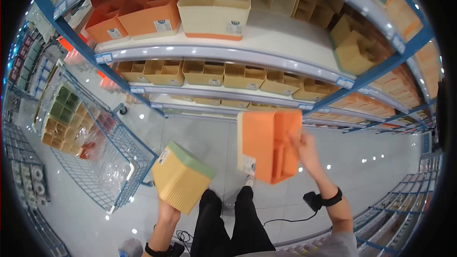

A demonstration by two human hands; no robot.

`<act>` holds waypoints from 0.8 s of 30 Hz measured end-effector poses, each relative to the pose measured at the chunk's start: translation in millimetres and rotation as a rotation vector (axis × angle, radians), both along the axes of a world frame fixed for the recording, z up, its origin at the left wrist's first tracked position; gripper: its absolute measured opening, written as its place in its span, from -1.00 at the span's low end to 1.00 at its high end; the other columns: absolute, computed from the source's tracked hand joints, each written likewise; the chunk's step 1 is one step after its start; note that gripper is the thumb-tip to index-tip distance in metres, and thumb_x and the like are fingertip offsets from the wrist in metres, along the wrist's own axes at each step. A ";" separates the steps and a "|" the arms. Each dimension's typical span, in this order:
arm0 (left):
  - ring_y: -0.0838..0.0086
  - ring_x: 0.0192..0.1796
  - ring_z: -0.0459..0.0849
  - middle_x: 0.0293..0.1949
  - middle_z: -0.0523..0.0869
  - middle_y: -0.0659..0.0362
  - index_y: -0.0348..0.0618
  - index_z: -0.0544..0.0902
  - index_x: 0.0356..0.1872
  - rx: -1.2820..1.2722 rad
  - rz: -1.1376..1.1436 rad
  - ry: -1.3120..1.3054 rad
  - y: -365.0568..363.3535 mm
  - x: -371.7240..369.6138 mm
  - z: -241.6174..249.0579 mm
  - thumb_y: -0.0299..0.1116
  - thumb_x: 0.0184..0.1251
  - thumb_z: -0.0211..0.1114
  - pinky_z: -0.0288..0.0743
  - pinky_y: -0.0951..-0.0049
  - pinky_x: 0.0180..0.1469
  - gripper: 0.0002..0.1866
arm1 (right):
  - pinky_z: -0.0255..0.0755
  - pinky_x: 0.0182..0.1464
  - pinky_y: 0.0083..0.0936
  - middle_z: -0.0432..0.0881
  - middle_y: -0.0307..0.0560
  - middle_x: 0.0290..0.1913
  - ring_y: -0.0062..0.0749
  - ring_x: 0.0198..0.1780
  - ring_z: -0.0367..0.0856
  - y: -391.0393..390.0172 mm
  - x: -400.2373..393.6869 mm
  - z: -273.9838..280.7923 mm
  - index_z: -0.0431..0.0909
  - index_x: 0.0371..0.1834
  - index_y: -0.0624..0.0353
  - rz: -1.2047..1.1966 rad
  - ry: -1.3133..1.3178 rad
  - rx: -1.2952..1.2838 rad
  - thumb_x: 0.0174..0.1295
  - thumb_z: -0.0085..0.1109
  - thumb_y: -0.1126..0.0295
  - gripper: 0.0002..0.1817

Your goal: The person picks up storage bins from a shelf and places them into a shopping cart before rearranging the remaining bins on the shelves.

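My right hand [305,148] grips an orange divided storage box [259,138] by its right side. The box is tilted so its compartments face right, and a white label shows on its lower left. Down to the left, my left hand [167,209] is under a yellowish-beige storage box [183,181] with a green band at one end. That box is tipped over, its ribbed wall toward me; most of the left fingers are hidden behind it. The two boxes are apart, both held above the floor in front of my legs.
A blue wire shopping cart [102,188] at left carries several green and beige divided boxes [66,104] and clear plastic wrap. Ahead, a shelf [281,35] holds orange boxes [150,9] and a cream box [214,7]. Beige boxes [243,75] line the lower tier.
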State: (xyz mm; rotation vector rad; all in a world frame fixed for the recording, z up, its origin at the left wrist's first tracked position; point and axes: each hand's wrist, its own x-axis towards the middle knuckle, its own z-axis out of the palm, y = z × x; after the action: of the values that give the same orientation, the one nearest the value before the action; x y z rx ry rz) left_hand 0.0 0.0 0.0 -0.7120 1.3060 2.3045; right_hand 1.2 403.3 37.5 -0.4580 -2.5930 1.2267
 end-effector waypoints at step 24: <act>0.72 -0.36 0.49 -0.44 0.63 0.27 -0.39 0.59 -0.21 -0.414 -0.102 0.463 -21.1 -142.3 -135.1 -0.62 0.15 0.16 0.38 0.66 -0.31 -0.82 | 0.57 -0.34 -0.58 0.62 0.01 -0.43 -0.37 -0.37 0.65 130.7 -258.7 183.3 0.50 -0.15 0.34 -0.278 -0.101 -0.070 0.33 -0.09 0.13 -0.58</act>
State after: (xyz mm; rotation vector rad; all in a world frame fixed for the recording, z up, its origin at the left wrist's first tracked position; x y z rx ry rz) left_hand -142.3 -21.1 -135.1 -0.2147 2.0125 2.2122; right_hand -257.5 534.0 220.8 -0.8823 -2.4648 1.2274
